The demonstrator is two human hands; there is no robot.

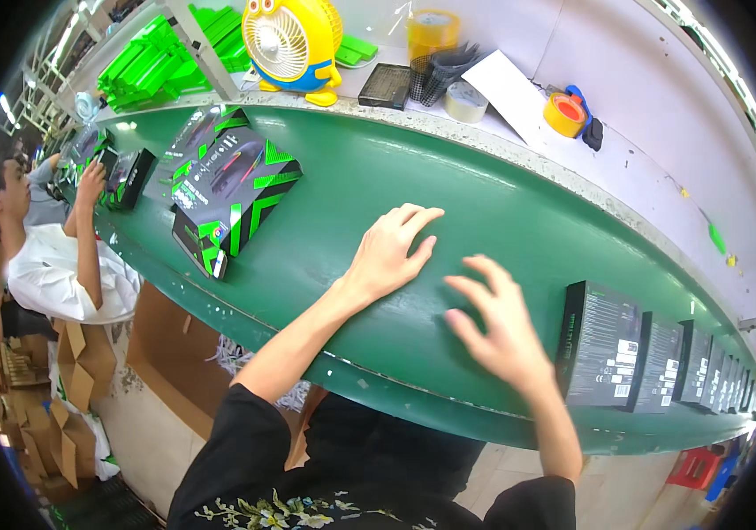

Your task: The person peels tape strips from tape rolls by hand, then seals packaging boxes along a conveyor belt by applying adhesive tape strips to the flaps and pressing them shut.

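Observation:
My left hand (pixel 388 252) is over the green work surface (pixel 369 185) near the middle, its fingers stretched and thumb apart, with nothing in it. To its right, my right hand (pixel 494 327) is held over the surface, slightly blurred, fingers spread and empty. Left of my hands lies a pile of black-and-green printed boxes (pixel 236 181), overlapping at angles. Nearest to my right hand on its other side is a black box (pixel 603 344) standing on edge, first in a row of similar black boxes (pixel 661 362).
A shelf behind holds a yellow fan (pixel 294 49), green pieces (pixel 152 66), a black tray (pixel 385 86), tape rolls (pixel 565 113) and a white sheet (pixel 506 93). A co-worker (pixel 60 256) in white sits at the left, hands at boxes. An open carton (pixel 170 362) stands below the front edge.

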